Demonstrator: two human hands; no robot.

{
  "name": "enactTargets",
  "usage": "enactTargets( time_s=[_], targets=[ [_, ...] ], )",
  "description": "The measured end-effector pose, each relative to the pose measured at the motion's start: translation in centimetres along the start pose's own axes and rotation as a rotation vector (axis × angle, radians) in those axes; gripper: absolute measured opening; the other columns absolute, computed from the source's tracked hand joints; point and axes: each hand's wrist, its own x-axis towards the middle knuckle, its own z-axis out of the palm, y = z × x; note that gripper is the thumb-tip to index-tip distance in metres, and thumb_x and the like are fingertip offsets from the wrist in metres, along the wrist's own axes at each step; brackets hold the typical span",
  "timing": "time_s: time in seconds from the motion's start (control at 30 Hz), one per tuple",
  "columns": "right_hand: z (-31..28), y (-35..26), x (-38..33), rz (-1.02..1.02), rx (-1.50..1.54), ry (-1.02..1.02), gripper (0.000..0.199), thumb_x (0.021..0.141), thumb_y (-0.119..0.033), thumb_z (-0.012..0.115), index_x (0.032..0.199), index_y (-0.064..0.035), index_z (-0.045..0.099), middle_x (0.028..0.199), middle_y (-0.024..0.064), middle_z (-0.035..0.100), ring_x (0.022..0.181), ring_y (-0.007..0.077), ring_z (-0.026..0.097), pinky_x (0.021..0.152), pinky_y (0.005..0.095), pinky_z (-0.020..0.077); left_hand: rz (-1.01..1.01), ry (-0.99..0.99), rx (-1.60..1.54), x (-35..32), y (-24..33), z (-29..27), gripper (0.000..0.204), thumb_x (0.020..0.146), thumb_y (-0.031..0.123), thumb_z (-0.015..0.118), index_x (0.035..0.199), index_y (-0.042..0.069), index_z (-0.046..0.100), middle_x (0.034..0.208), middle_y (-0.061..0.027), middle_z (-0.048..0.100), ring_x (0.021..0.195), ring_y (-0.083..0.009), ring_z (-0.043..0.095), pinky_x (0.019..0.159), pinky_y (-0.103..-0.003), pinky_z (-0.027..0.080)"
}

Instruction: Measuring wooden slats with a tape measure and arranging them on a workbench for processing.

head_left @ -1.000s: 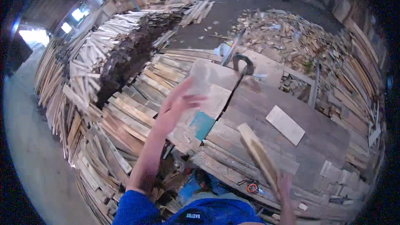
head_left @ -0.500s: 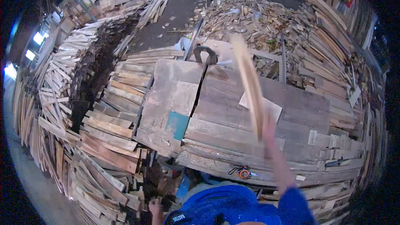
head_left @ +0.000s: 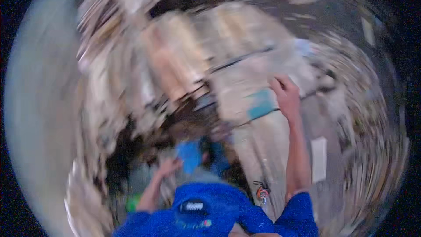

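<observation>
Right hand (head_left: 287,97) hovering half-curled, seemingly empty, beside teal patch (head_left: 261,104)
Pale board (head_left: 319,159) is lying untouched below-right of it; left hand (head_left: 168,167) is hanging below-left (grip: can't tell).

Looks like a woodworking workshop, with boards (head_left: 169,63) side by side past the far left edge of a wooden worktable (head_left: 259,142).

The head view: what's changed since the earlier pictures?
The right hand no longer holds the long wooden plank and is now over the worktable near the teal patch; where the plank went is unclear. The left hand, over the worktable at first, is now down low. The whole view has swung leftward. The pale board and orange round object still lie on the worktable.
</observation>
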Motion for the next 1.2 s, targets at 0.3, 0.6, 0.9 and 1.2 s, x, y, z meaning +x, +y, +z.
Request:
enactTargets(
  time_s=[0.3,0.6,0.9,1.2],
  targets=[
    [22.3,9.7,-13.7,0.362,-0.365,-0.274,0.051,0.098,-0.040,0.066,0.132,-0.0012,0.064,0.128,0.0253,0.065,0.118,0.0412,0.062,0.102,0.0481,0.0472,-0.255,0.945,0.015,3.6,-5.3,-22.4,0.040,0.095,0.040,0.064,0.113,0.005,0.071,0.105,-0.0243,0.072,0.098,-0.0415,0.069,0.085,-0.050,0.054],
    [23.8,10.8,-13.8,0.324,-0.657,-0.111,0.048,0.101,-0.042,0.061,0.121,0.0014,0.069,0.117,0.0242,0.069,0.110,0.0406,0.065,0.096,0.0458,0.0497,-0.517,1.147,0.228,19.2,-9.5,-36.8,0.069,0.085,0.058,0.069,0.126,0.002,0.066,0.126,-0.0237,0.066,0.116,-0.0422,0.065,0.096,-0.051,0.053],
    [25.6,7.7,-13.4,0.448,-0.833,-0.045,0.048,0.102,-0.046,0.060,0.115,-0.0015,0.072,0.110,0.0199,0.073,0.101,0.0380,0.068,0.087,0.0469,0.0511,-0.459,0.618,0.010,20.8,-12.9,-44.6,0.036,0.088,0.026,0.062,0.112,0.002,0.074,0.104,-0.0198,0.073,0.103,-0.0369,0.071,0.084,-0.047,0.059],
    [24.5,10.3,-13.7,0.507,-0.615,-0.020,0.047,0.100,-0.042,0.063,0.112,0.0018,0.071,0.107,0.0243,0.072,0.098,0.0409,0.068,0.088,0.0471,0.0514,0.070,0.140,-1.456,9.5,-4.5,-21.4,0.031,0.085,0.020,0.075,0.112,0.004,0.068,0.098,-0.0028,0.068,0.086,-0.0137,0.062,0.079,-0.031,0.050]
  ],
)
